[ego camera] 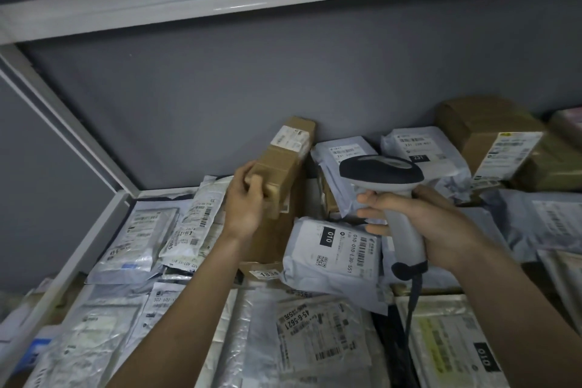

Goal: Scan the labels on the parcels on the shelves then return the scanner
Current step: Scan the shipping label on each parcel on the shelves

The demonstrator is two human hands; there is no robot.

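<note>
Mostly plastic and cardboard here. The scanner looks like smooth matt plastic, pale grey body with a darker cap. The small box is plain brown cardboard, taped, with a paper label on top. The mailer bags are thin, crinkly grey plastic, the near ones shinier. Shelf frame looks like glossy white painted metal; the back wall is flat matt grey.

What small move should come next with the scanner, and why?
Probably swing the scanner left toward the white label on the brown box: the left hand grips that box tilted, and the right hand holds the scanner beside it.
</note>
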